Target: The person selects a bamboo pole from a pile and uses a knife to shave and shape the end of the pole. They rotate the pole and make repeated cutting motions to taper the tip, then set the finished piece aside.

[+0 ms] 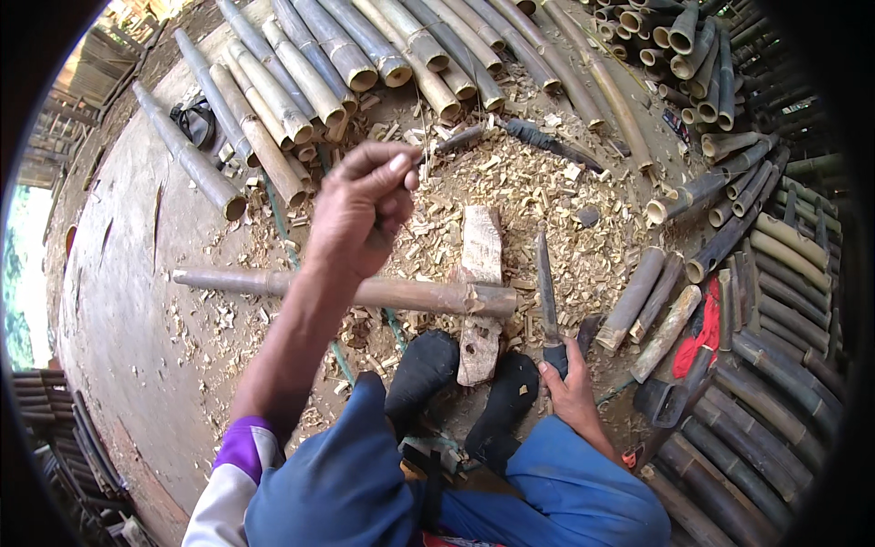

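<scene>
My left hand is raised over the middle of the work area, its fingers curled in with thumb and forefinger pinched. A thin dark line shows by the fingertips, but I cannot make out what they hold. In my right hand is a knife, gripped by its dark handle, with the long narrow blade pointing away from me. Beneath my left forearm a bamboo pole lies crosswise, its right end resting over a pale notched wood block. My feet in dark footwear stand either side of the block.
Wood chips cover the ground ahead. Cut bamboo poles lie in rows at the far side, and more bamboo is stacked to the right. A dark-wrapped tool lies among the chips. Red cloth sits at the right.
</scene>
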`<state>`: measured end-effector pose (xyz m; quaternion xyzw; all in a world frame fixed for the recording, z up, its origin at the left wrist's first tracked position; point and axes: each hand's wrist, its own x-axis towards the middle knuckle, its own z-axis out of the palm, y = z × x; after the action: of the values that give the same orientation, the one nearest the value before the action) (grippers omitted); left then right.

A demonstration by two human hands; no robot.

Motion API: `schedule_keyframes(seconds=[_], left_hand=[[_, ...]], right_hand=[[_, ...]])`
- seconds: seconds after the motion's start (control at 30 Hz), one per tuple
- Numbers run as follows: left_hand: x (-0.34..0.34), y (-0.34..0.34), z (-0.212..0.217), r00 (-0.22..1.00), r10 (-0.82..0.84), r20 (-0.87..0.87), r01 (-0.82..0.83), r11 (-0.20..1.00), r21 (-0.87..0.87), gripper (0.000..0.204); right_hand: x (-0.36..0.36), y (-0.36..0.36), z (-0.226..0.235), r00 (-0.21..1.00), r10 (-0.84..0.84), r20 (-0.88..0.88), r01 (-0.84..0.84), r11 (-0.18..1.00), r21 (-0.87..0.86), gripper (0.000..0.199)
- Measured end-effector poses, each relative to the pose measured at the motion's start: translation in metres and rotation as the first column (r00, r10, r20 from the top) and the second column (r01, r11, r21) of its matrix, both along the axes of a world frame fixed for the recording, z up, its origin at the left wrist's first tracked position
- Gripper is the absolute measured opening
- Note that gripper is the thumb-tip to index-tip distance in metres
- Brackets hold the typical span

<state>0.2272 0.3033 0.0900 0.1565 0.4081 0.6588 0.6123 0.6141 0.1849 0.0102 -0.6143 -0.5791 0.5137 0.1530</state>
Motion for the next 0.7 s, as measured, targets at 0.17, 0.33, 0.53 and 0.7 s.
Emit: schedule_keyframes(seconds=[0.17, 0.33, 0.53, 0.7], left_hand=[[-0.084, 0.093, 0.113, 0.033, 0.546, -0.837, 0.147, 0.826, 0.544, 0.019], [-0.188, 0.13, 0.124, -0.908, 0.365, -0.205, 0.169, 0.768, 0.618, 0.073], [-0.022, -0.033, -0.069, -0.588, -0.574, -0.57, 0.394, 0.413, -0.821, 0.087], [-0.043, -0.058, -0.132, -0.585, -0.529, -0.614, 0.375, 0.495, -0.784, 0.059]], right_hand=[[0.011, -0.002, -0.009, 1.0, -0.013, 0.007, 0.013, 1.0, -0.014, 0.051], [-0.002, 0.0, -0.01, 0.998, 0.053, 0.018, -0.052, 0.998, -0.034, 0.05], [-0.01, 0.019, 0.003, 0.93, 0.238, 0.279, -0.295, 0.938, 0.182, 0.049], [-0.021, 0.04, 0.015, 0.873, 0.336, 0.353, -0.427, 0.876, 0.223, 0.043]])
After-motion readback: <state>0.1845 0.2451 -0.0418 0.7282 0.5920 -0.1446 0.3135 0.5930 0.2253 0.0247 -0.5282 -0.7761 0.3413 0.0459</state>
